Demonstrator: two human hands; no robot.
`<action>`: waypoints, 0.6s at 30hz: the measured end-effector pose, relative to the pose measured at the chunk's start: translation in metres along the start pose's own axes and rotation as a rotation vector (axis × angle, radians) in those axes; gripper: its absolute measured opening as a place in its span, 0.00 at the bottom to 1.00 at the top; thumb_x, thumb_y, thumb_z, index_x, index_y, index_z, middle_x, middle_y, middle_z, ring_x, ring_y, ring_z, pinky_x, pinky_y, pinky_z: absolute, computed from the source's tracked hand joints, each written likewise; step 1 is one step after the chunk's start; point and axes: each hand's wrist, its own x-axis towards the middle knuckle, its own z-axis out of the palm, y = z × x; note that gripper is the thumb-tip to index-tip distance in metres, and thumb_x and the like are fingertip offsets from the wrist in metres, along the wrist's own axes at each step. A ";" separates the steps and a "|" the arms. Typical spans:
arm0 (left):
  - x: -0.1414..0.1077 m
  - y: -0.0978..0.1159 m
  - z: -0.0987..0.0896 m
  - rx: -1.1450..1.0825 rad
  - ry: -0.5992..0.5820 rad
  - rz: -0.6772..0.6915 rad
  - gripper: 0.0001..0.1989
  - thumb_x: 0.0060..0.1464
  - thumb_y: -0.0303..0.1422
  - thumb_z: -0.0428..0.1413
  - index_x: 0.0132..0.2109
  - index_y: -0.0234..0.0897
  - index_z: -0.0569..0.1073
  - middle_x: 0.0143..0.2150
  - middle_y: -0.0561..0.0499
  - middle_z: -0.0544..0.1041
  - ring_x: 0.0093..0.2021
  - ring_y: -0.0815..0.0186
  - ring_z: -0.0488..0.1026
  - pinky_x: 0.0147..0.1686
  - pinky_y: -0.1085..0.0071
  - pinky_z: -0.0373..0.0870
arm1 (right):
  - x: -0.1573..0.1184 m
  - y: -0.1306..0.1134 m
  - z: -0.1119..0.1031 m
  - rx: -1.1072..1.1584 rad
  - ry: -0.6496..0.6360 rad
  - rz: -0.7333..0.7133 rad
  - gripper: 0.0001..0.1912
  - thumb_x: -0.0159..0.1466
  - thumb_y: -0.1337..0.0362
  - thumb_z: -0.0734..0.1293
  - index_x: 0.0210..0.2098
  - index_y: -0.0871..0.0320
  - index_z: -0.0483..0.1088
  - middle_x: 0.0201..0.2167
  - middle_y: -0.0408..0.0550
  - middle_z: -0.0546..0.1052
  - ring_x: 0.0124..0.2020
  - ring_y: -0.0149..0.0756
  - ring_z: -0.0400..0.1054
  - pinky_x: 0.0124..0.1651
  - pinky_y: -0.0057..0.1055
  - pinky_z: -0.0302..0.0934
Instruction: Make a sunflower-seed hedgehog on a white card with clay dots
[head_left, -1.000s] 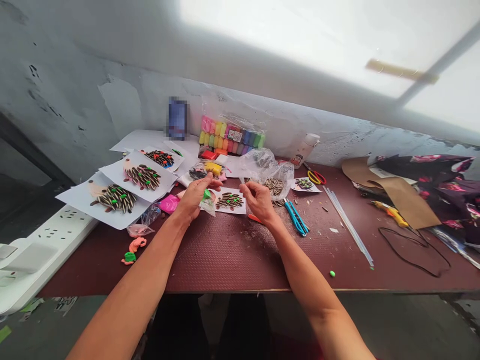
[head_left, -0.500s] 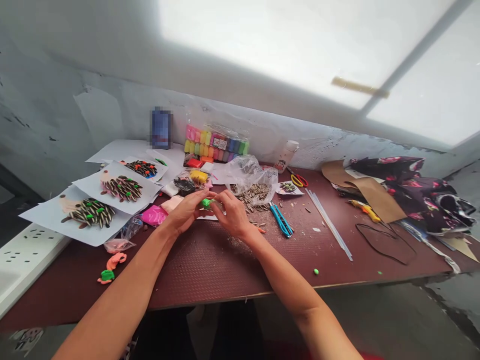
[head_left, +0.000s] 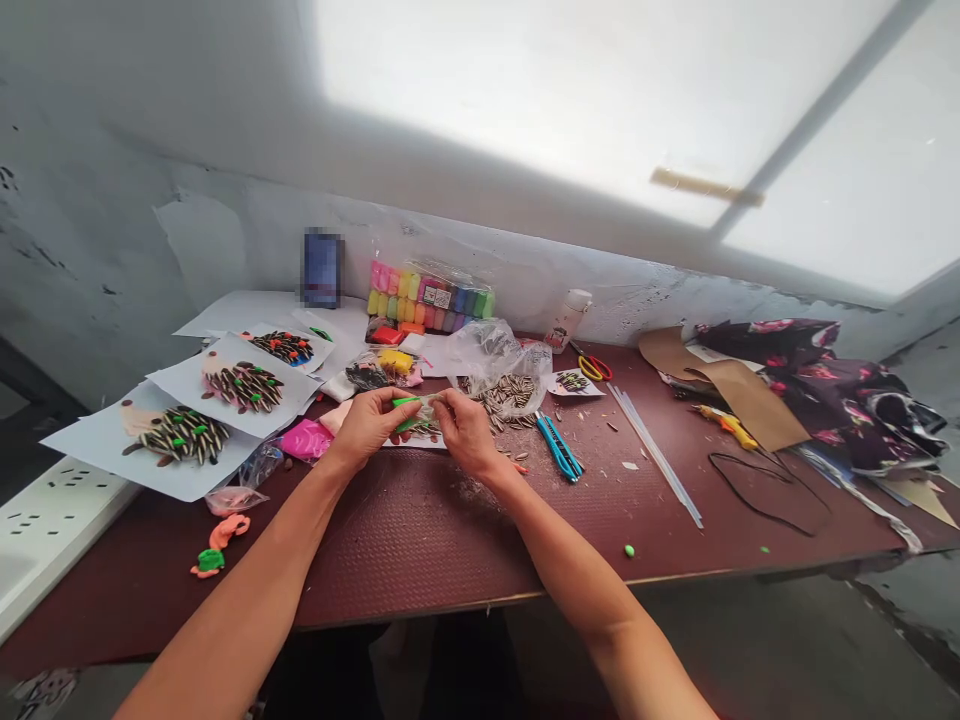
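Observation:
My left hand [head_left: 367,425] is closed on a lump of green modelling clay [head_left: 406,403], which shows at the fingertips. Close by on the right, my right hand [head_left: 466,434] has its thumb and fingers pinched together; what they hold, if anything, is too small to make out. Under both hands lies a white paper [head_left: 414,441] with dark seeds on it, partly covered by the fingers. Behind the right hand, striped sunflower seeds [head_left: 511,395] spill from a clear plastic bag [head_left: 487,350]. A pink clay packet [head_left: 306,440] sits left of my left hand.
Papers with seed-and-clay hedgehogs [head_left: 184,434] overlap at the left beside a power strip [head_left: 56,510]. A blue utility knife [head_left: 559,447], scissors [head_left: 592,366], clear glue sticks [head_left: 656,455] and a yellow glue gun [head_left: 726,425] lie rightward. Coloured clay packs [head_left: 431,298] and a bottle [head_left: 568,320] stand behind.
My hands have drawn slightly apart, and the green clay now shows longer at my left fingertips. More of the seed-covered paper beneath is visible. The view has shifted a little.

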 end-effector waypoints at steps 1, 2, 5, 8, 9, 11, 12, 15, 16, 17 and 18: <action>0.000 0.000 0.000 0.011 0.001 0.000 0.30 0.34 0.54 0.70 0.36 0.33 0.77 0.23 0.54 0.75 0.18 0.71 0.68 0.17 0.74 0.64 | 0.001 0.000 -0.002 0.012 0.000 0.013 0.13 0.69 0.60 0.58 0.36 0.56 0.71 0.27 0.42 0.72 0.29 0.32 0.63 0.36 0.26 0.55; 0.001 -0.001 0.000 0.020 0.005 -0.002 0.30 0.35 0.54 0.70 0.37 0.33 0.77 0.24 0.53 0.76 0.18 0.70 0.69 0.16 0.75 0.64 | 0.003 0.002 -0.004 0.027 0.006 0.029 0.12 0.69 0.60 0.57 0.37 0.56 0.71 0.28 0.42 0.72 0.29 0.32 0.63 0.36 0.27 0.55; 0.003 -0.003 -0.003 0.035 0.060 0.001 0.31 0.38 0.55 0.67 0.40 0.33 0.76 0.30 0.49 0.80 0.19 0.69 0.71 0.16 0.76 0.64 | 0.011 0.011 -0.016 0.078 0.055 0.097 0.12 0.65 0.62 0.57 0.36 0.57 0.71 0.27 0.41 0.72 0.29 0.32 0.63 0.36 0.27 0.56; 0.007 -0.008 -0.009 0.061 0.195 0.052 0.28 0.42 0.54 0.64 0.38 0.33 0.74 0.32 0.46 0.81 0.19 0.71 0.70 0.16 0.77 0.61 | 0.022 0.027 -0.035 0.106 0.072 0.192 0.11 0.60 0.65 0.56 0.27 0.56 0.67 0.23 0.39 0.68 0.27 0.32 0.61 0.34 0.26 0.55; 0.009 -0.010 -0.011 0.080 0.233 0.076 0.26 0.43 0.54 0.63 0.37 0.33 0.74 0.31 0.46 0.80 0.19 0.71 0.69 0.16 0.77 0.61 | 0.024 0.032 -0.041 0.093 0.081 0.233 0.11 0.59 0.66 0.55 0.24 0.55 0.65 0.21 0.39 0.65 0.26 0.32 0.59 0.33 0.26 0.54; 0.012 -0.014 -0.016 0.130 0.292 0.098 0.24 0.45 0.52 0.62 0.36 0.34 0.74 0.30 0.46 0.80 0.20 0.70 0.69 0.16 0.77 0.60 | 0.028 0.041 -0.055 0.018 0.028 0.292 0.12 0.58 0.68 0.54 0.23 0.56 0.64 0.19 0.39 0.64 0.25 0.32 0.59 0.32 0.26 0.53; 0.013 -0.016 -0.019 0.161 0.311 0.101 0.23 0.46 0.51 0.61 0.36 0.34 0.75 0.30 0.46 0.80 0.21 0.69 0.70 0.17 0.77 0.61 | 0.029 0.044 -0.061 -0.044 -0.028 0.303 0.12 0.57 0.69 0.54 0.23 0.56 0.66 0.20 0.40 0.65 0.26 0.33 0.60 0.32 0.26 0.53; 0.015 -0.020 -0.024 0.286 0.354 0.129 0.17 0.49 0.46 0.58 0.35 0.35 0.76 0.30 0.46 0.81 0.25 0.65 0.73 0.23 0.73 0.66 | 0.027 0.047 -0.074 -0.303 -0.227 0.347 0.15 0.58 0.72 0.56 0.26 0.58 0.73 0.24 0.44 0.73 0.28 0.33 0.64 0.33 0.27 0.53; 0.016 -0.021 -0.025 0.349 0.370 0.146 0.15 0.50 0.44 0.57 0.35 0.36 0.77 0.30 0.46 0.81 0.28 0.63 0.75 0.26 0.72 0.68 | 0.026 0.046 -0.075 -0.390 -0.271 0.363 0.16 0.59 0.72 0.56 0.28 0.58 0.75 0.26 0.46 0.76 0.30 0.34 0.67 0.34 0.27 0.53; 0.016 -0.021 -0.026 0.425 0.385 0.163 0.13 0.51 0.42 0.56 0.36 0.37 0.78 0.31 0.46 0.81 0.29 0.62 0.75 0.29 0.70 0.69 | 0.024 0.044 -0.076 -0.461 -0.301 0.375 0.17 0.60 0.72 0.57 0.31 0.58 0.77 0.29 0.47 0.78 0.33 0.35 0.69 0.35 0.27 0.54; 0.015 -0.022 -0.027 0.508 0.399 0.180 0.12 0.52 0.40 0.55 0.36 0.37 0.79 0.31 0.46 0.82 0.31 0.60 0.76 0.32 0.69 0.70 | 0.023 0.042 -0.075 -0.516 -0.322 0.385 0.17 0.61 0.72 0.57 0.33 0.58 0.79 0.32 0.49 0.80 0.35 0.36 0.71 0.36 0.27 0.55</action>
